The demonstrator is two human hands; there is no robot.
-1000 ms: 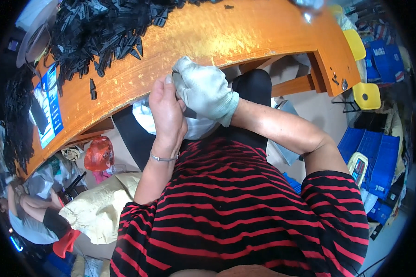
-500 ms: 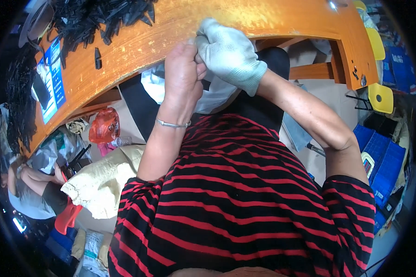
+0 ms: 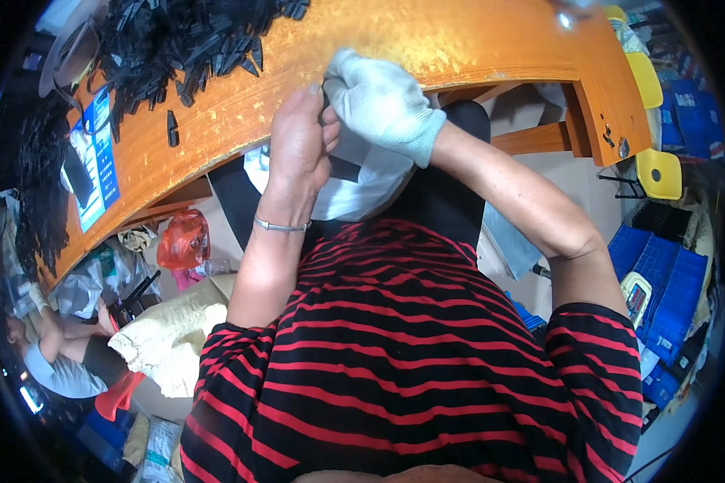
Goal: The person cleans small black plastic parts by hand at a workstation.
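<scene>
My bare left hand, with a silver bracelet at the wrist, is closed just past the near edge of the orange wooden table. Against its fingertips presses my right hand, also closed, in a pale knitted glove. A dark sliver shows between the two hands, but fingers hide most of it. Below them, a white bag lies over my lap with a dark piece on it. One narrow black plastic piece lies alone on the table, left of my hands.
A heap of black plastic pieces covers the table's far left. Beside it are a blue-and-white printed sheet and thin black strips. A red bag and cream sack are at left, near another person. Blue crates stand right.
The view has shifted a little, so the table sits lower. Both hands stay together and have moved slightly left. At the far left, the other person's posture has changed.
</scene>
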